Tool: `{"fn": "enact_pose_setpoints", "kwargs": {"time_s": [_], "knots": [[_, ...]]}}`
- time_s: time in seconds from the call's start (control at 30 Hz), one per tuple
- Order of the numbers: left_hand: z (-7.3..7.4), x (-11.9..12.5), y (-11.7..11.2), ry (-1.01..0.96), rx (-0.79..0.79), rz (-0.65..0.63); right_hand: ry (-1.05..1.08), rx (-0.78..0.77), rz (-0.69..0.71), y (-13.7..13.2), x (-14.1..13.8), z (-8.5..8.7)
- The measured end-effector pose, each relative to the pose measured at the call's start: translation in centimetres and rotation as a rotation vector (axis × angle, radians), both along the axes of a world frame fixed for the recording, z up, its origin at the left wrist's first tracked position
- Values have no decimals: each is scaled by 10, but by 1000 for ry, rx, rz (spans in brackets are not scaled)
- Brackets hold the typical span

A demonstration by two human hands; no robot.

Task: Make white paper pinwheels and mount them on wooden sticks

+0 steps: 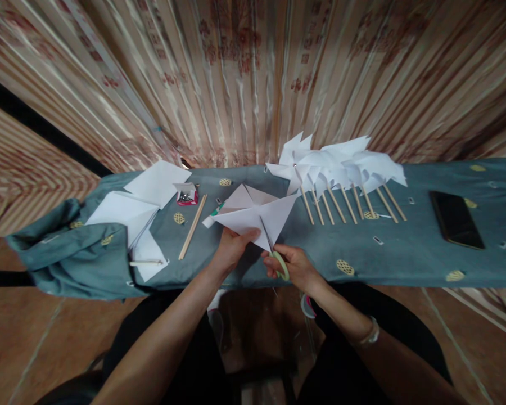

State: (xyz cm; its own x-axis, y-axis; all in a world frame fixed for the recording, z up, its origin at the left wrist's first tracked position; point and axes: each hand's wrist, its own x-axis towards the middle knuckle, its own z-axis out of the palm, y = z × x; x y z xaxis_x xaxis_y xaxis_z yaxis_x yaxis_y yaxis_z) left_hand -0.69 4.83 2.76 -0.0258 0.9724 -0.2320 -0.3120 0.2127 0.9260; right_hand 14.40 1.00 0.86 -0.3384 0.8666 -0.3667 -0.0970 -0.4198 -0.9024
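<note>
My left hand [235, 243] pinches a white paper square [244, 218] by its near left part, thumb on top. The sheet is held above the cloth, with slits running in from its corners. In my right hand [292, 263] is a pair of scissors [281, 265] with light green handles, fingers closed round the loops. Its blades lie at the paper's near corner, along a slit toward the middle. Just behind the sheet, a green and white tube [213, 215] is partly covered by it.
Several white paper pinwheels [341, 163] on wooden sticks lie at the back right. A black phone [456, 219] rests farther right. To the left are paper sheets [122, 211], a small red box [187, 194] of metal pins and loose wooden sticks [193, 228]. A curtain [244, 84] hangs behind.
</note>
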Motion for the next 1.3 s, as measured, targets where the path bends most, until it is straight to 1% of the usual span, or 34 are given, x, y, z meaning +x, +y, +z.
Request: {"fn": "enact_pose_setpoints", "kwargs": {"time_s": [0.33,0.53,0.9,1.17,1.3], "knots": [[-1,2,-2,26,-28,-14,-14,31,-3,1,1,1],[-1,2,-3,30,-9,-16,-27,14,-11,1,0,-1],[-5,2,-4,34,-18,-48,-17,66,-12,0,0,-3],[-7,2,-4,33,-19,-32,-39,62,-21,1,0,-3],[-7,1,-5,34,-9,-44,-32,65,-22,0,-1,-3]]}}
